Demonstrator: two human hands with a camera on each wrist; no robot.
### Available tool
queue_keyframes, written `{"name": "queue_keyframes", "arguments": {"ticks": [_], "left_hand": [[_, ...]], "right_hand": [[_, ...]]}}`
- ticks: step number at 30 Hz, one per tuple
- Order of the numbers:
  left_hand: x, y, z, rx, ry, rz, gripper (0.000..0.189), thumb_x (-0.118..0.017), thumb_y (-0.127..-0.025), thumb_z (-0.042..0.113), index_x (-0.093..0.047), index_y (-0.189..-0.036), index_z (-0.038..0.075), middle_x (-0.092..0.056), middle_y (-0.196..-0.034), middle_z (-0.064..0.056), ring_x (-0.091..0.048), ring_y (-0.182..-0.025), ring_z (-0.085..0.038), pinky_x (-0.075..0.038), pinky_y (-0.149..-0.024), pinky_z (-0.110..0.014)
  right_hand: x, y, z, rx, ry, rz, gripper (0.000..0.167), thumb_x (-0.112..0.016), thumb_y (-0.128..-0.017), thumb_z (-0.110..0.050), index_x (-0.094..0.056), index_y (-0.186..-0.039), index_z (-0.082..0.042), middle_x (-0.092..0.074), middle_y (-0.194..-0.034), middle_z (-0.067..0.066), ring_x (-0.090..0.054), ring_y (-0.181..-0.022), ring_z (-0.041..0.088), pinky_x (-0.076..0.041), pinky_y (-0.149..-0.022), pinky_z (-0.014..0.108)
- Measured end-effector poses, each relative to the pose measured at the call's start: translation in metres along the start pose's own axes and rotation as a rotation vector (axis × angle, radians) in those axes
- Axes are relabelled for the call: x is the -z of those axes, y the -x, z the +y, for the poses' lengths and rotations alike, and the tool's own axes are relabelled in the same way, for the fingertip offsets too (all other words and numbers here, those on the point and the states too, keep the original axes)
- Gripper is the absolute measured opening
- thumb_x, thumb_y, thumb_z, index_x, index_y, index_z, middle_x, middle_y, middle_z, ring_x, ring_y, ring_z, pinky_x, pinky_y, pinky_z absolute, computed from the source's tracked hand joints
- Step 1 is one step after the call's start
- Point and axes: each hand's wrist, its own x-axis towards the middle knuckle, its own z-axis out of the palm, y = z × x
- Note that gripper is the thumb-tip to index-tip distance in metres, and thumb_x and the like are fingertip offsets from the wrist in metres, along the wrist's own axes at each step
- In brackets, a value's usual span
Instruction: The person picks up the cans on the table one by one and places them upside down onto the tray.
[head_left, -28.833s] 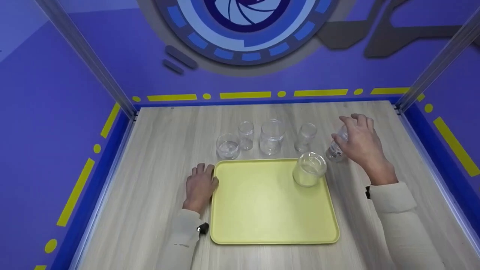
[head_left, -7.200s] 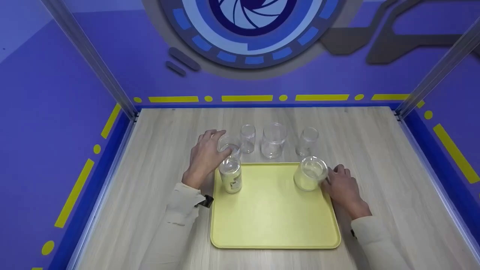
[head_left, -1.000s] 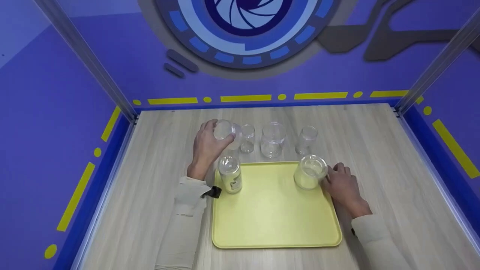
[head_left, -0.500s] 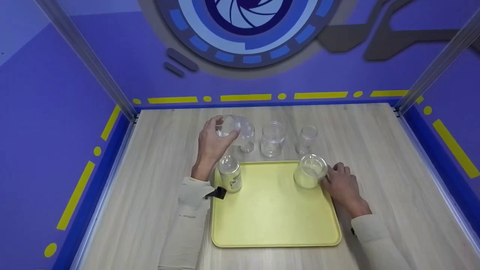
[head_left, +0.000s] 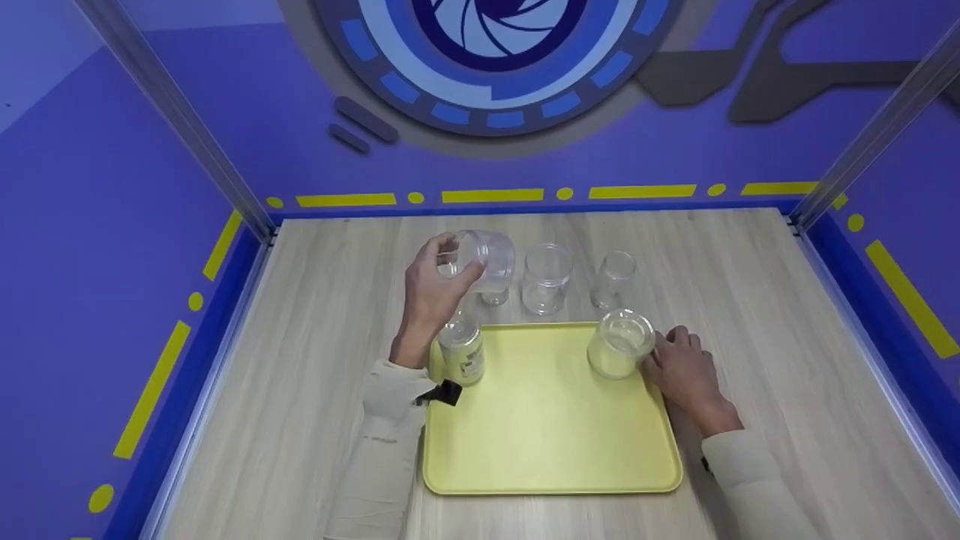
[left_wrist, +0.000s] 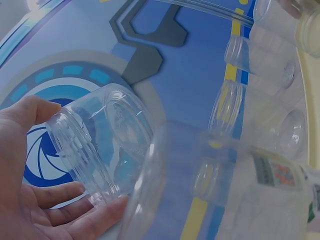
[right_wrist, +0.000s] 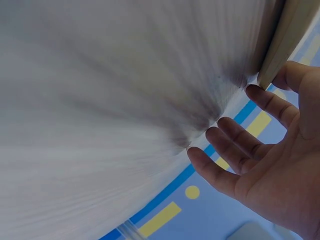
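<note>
My left hand (head_left: 435, 289) grips a short clear plastic jar (head_left: 495, 262) above the table behind the tray. The jar lies tipped on its side; in the left wrist view its ridged rim (left_wrist: 82, 150) sits between thumb and fingers, its base pointing away. Below that hand, a clear container with a printed label (head_left: 466, 358) stands on the back left corner of the yellow tray (head_left: 555, 427). My right hand (head_left: 686, 375) rests by the tray's right edge, fingertips down on the table, thumb and index finger at the rim (right_wrist: 285, 45). A wide clear jar (head_left: 616, 356) stands on the tray beside it.
Behind the tray stand a wide clear jar (head_left: 547, 281) and a narrow one (head_left: 615, 281). Another narrow jar (head_left: 495, 298) is mostly covered by the held jar. Blue printed walls (head_left: 180, 202) enclose the wooden table (head_left: 315, 360) at the back and sides.
The labelled container went from the right hand, right of the tray, to the tray's back left corner. My left hand lifted the short jar, tipped it sideways and moved right; the right hand stays still.
</note>
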Motion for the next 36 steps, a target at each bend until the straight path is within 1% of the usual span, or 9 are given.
{"name": "queue_keyframes", "arguments": {"ticks": [4,8,11,15,19,23,26,32,36], "left_hand": [[-0.002,0.003,0.003,-0.016,0.034,0.005,0.066,-0.081,-0.090,0.037,-0.061,-0.142,0.002,-0.068,-0.131,-0.012,-0.065,-0.116,-0.030,-0.050,-0.102,-0.043],[-0.005,0.006,0.005,-0.014,0.078,0.010,0.066,-0.080,-0.089,0.040,-0.062,-0.141,0.002,-0.069,-0.130,-0.012,-0.065,-0.116,-0.029,-0.049,-0.103,-0.047],[-0.007,0.009,0.007,-0.006,0.118,0.012,0.069,-0.079,-0.088,0.043,-0.062,-0.141,0.003,-0.069,-0.129,-0.011,-0.065,-0.116,-0.027,-0.051,-0.102,-0.050],[-0.010,0.012,0.009,-0.002,0.151,0.017,0.072,-0.077,-0.086,0.047,-0.062,-0.141,0.003,-0.070,-0.129,-0.010,-0.066,-0.115,-0.026,-0.055,-0.097,-0.048],[-0.013,0.015,0.012,-0.008,0.156,0.016,0.073,-0.076,-0.085,0.049,-0.062,-0.141,0.004,-0.069,-0.130,-0.009,-0.066,-0.116,-0.025,-0.056,-0.095,-0.047],[-0.015,0.019,0.015,-0.018,0.153,0.003,0.074,-0.074,-0.086,0.050,-0.061,-0.143,0.004,-0.068,-0.132,-0.009,-0.065,-0.118,-0.025,-0.054,-0.097,-0.050],[-0.016,0.022,0.017,-0.021,0.158,-0.009,0.075,-0.073,-0.086,0.052,-0.061,-0.144,0.005,-0.067,-0.134,-0.008,-0.064,-0.119,-0.024,-0.055,-0.095,-0.051],[-0.018,0.026,0.019,-0.025,0.182,-0.022,0.074,-0.073,-0.087,0.052,-0.060,-0.144,0.005,-0.067,-0.135,-0.007,-0.064,-0.119,-0.022,-0.057,-0.093,-0.047],[-0.019,0.028,0.020,-0.031,0.191,-0.030,0.073,-0.074,-0.088,0.050,-0.060,-0.144,0.005,-0.067,-0.135,-0.008,-0.064,-0.119,-0.023,-0.058,-0.091,-0.045]], "right_hand": [[0.000,0.000,0.000,0.001,-0.003,-0.004,0.039,-0.060,-0.106,-0.027,-0.063,-0.133,0.001,-0.053,-0.116,0.032,-0.054,-0.107,0.053,-0.049,-0.077,0.071],[0.001,0.000,0.000,-0.001,0.000,-0.004,0.039,-0.060,-0.106,-0.027,-0.063,-0.134,0.000,-0.053,-0.116,0.032,-0.054,-0.106,0.053,-0.049,-0.076,0.071],[0.000,0.001,0.000,-0.001,-0.003,-0.003,0.039,-0.059,-0.106,-0.027,-0.063,-0.135,0.001,-0.054,-0.116,0.032,-0.054,-0.106,0.053,-0.049,-0.076,0.071],[-0.001,0.001,0.000,0.002,-0.010,0.000,0.040,-0.059,-0.106,-0.026,-0.063,-0.135,0.001,-0.054,-0.116,0.033,-0.054,-0.105,0.053,-0.049,-0.076,0.070],[-0.002,0.001,0.000,0.002,-0.010,0.006,0.040,-0.059,-0.105,-0.026,-0.064,-0.134,0.001,-0.054,-0.116,0.033,-0.054,-0.106,0.053,-0.049,-0.076,0.070],[0.000,0.001,-0.001,-0.002,-0.011,0.006,0.037,-0.060,-0.106,-0.026,-0.064,-0.131,0.001,-0.053,-0.117,0.033,-0.053,-0.107,0.053,-0.048,-0.077,0.071],[0.002,0.002,-0.002,-0.004,-0.013,0.007,0.036,-0.061,-0.106,-0.026,-0.063,-0.130,0.001,-0.052,-0.117,0.032,-0.052,-0.108,0.053,-0.047,-0.077,0.072],[0.002,0.003,-0.003,-0.006,-0.011,0.010,0.036,-0.061,-0.106,-0.026,-0.064,-0.130,0.000,-0.053,-0.116,0.032,-0.053,-0.107,0.052,-0.048,-0.077,0.071],[0.001,0.003,-0.002,-0.003,-0.009,0.013,0.035,-0.061,-0.106,-0.025,-0.064,-0.128,0.001,-0.054,-0.115,0.032,-0.054,-0.105,0.052,-0.048,-0.075,0.070]]}}
